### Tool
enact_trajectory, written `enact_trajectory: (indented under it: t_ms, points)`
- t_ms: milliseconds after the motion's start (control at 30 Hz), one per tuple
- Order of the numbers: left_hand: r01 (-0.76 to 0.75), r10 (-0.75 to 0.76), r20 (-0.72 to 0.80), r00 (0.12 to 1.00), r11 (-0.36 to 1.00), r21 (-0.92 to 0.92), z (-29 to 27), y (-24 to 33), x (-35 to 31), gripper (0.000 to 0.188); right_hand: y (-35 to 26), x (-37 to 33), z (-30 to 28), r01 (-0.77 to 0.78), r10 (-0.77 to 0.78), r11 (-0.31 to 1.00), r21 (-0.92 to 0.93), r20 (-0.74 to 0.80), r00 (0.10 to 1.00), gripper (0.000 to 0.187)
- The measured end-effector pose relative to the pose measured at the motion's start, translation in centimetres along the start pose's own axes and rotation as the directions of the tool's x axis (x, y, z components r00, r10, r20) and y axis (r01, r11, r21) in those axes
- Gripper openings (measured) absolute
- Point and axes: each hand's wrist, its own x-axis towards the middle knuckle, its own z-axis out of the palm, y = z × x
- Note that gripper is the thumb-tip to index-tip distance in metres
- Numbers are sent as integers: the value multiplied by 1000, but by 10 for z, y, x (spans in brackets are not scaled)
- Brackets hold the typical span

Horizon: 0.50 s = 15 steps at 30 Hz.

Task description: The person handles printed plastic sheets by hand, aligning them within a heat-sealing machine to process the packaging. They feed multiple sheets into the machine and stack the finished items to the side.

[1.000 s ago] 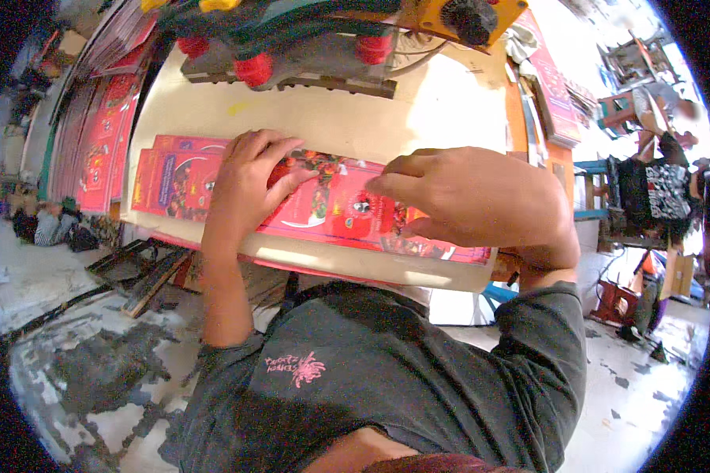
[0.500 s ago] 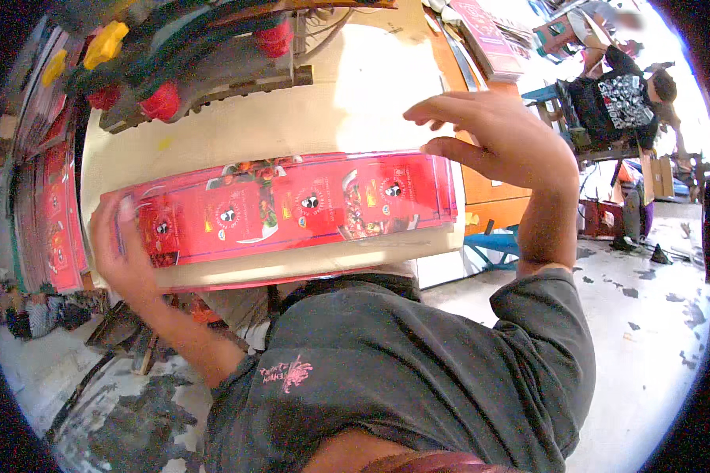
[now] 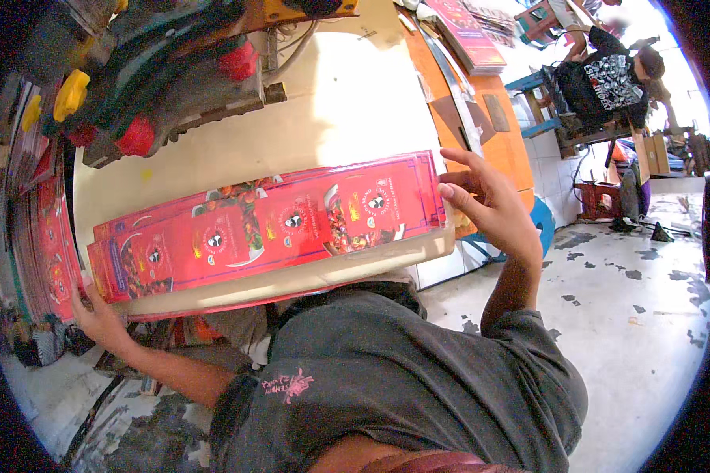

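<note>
1. At far left, a stack of red printed sheets (image 3: 57, 268) is kept beside the work surface, apparently so that it lies within arm's reach.

2. The left hand (image 3: 101, 322) is extended low to the near left corner of the long red sheets. Its fingers are spread and slightly bent, seemingly to steady that end; whether the corner is pinched or only touched cannot be told.

3. On the far left of the surface, a dark machine (image 3: 213, 93) with red knobs (image 3: 137, 136) is stood, leaving the near side free for flat work.

4. At centre, the long red sheets (image 3: 270, 225) are laid flat and nearly parallel to the near edge. A second layer is exposed along the far left side, so the edges are not fully matched there.

5. Beneath them, a cream board (image 3: 308, 118) is spread, probably as a level bed supporting the full length.

6. At the right end, the right hand (image 3: 493, 205) is held with thumb and forefinger parted around the short edge, nothing visibly clamped between them; the end is likely being guarded or squared.

7. Farther right, another red stack (image 3: 469, 43) is set on an orange tabletop (image 3: 493, 150), away from both hands.

8. At far right, a co-worker in a black shirt (image 3: 607, 75) is seen.
</note>
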Motion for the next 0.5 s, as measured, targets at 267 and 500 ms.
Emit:
enact_trajectory:
  t_ms: [267,500]
  points:
    - [-204,185,115,976,963,179,7,27,4,61,10,-7,1,4,-3,990,141,-7,1000,61]
    - [-58,44,214,976,996,61,14,74,-10,66,29,-2,-4,-105,85,860,499,64,994,66]
